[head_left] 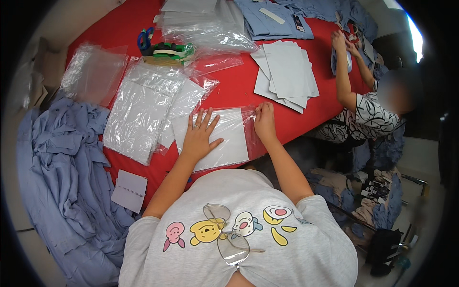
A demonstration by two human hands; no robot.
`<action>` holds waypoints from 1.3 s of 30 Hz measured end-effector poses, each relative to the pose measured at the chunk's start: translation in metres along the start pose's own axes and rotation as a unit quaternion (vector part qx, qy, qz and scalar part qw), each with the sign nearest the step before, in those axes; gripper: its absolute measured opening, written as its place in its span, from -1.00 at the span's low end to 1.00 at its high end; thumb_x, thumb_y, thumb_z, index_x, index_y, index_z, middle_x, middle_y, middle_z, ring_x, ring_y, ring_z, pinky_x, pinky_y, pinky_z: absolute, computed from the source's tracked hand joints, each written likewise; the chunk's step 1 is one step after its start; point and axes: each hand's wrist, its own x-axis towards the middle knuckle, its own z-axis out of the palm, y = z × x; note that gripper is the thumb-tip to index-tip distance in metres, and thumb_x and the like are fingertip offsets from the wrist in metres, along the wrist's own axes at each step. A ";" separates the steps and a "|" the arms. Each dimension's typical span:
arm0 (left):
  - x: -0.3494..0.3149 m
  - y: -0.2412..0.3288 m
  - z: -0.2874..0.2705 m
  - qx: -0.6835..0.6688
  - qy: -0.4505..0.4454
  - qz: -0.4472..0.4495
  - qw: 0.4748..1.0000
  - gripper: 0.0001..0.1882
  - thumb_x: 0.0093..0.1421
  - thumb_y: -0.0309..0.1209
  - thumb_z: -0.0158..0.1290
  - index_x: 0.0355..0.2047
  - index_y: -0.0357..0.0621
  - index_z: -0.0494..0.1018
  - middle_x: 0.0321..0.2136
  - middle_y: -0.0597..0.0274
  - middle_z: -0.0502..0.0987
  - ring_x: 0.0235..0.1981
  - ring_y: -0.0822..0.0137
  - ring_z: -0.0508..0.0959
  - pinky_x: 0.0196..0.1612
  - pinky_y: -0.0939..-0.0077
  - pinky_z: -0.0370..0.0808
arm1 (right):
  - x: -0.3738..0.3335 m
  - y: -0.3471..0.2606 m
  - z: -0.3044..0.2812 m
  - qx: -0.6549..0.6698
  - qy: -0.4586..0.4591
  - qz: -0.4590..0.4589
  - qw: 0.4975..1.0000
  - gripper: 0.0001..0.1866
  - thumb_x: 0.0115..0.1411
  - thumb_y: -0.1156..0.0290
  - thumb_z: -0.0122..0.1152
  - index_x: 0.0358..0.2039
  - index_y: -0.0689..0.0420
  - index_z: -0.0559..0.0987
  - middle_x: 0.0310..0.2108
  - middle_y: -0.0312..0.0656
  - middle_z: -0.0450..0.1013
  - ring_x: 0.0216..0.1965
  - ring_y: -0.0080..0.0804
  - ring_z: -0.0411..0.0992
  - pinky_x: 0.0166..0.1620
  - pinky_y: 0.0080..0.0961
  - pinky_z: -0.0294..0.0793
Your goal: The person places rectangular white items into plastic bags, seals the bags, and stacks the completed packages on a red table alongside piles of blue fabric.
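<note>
In front of me on the red-covered table lies a white sheet of card (228,138) inside a clear plastic bag (256,138). My left hand (198,138) rests flat on it, fingers spread, a ring on one finger. At the bag's right end my right hand (265,122) pinches the loose plastic edge between its fingers. Left of my left hand lies a pile of bagged white cards (138,117), overlapping one another. Beyond my right hand sits a fanned stack of bare white cards (287,71).
Clear bags (93,74) lie far left; more bagged cards (201,24) lie at the back beside folded blue shirts (272,21). Scissors (145,38) and tape rolls (174,51) stand between. Blue cloth (67,177) and a notebook (130,190) are left. A co-worker (366,110) handles blue cloth at right.
</note>
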 end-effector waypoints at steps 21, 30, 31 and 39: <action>0.000 0.024 0.002 0.072 0.042 -0.082 0.993 -0.03 0.32 0.24 0.16 0.60 0.08 0.18 0.65 0.04 -0.01 0.65 -0.10 -0.07 0.61 -0.29 -0.20 | -0.036 -0.002 -0.019 -0.235 -0.227 -0.073 0.942 -0.73 0.29 0.31 0.34 -0.19 0.28 0.61 -0.20 0.07 0.59 -0.15 0.02 0.65 -0.11 -0.07 0.69; -0.001 0.019 0.002 0.062 0.026 -0.084 0.994 -0.02 0.31 0.24 0.15 0.62 0.14 0.14 0.65 0.05 -0.03 0.66 -0.08 -0.08 0.62 -0.26 -0.20 | -0.008 0.065 -0.084 -0.003 -0.148 0.181 0.972 -0.86 0.33 0.41 0.32 -0.22 0.21 0.71 -0.24 0.11 0.63 -0.18 0.15 0.63 -0.10 -0.05 0.61; 0.000 0.018 0.001 0.059 0.019 -0.079 0.995 -0.01 0.32 0.23 0.14 0.62 0.14 0.12 0.66 0.05 -0.04 0.66 -0.07 -0.09 0.63 -0.24 -0.21 | -0.007 0.072 -0.090 -0.009 -0.124 0.156 0.980 -0.87 0.33 0.44 0.31 -0.20 0.22 0.71 -0.24 0.11 0.63 -0.17 0.13 0.63 -0.09 -0.06 0.61; -0.004 0.016 0.003 0.059 0.024 -0.085 0.994 0.03 0.32 0.22 0.13 0.64 0.07 0.05 0.66 0.00 -0.09 0.67 -0.03 -0.12 0.64 -0.17 -0.22 | 0.015 0.005 -0.068 0.180 -0.144 0.098 0.968 -0.76 0.43 0.55 0.08 0.01 0.28 0.63 -0.22 0.01 0.65 -0.21 -0.09 0.66 -0.08 -0.27 0.65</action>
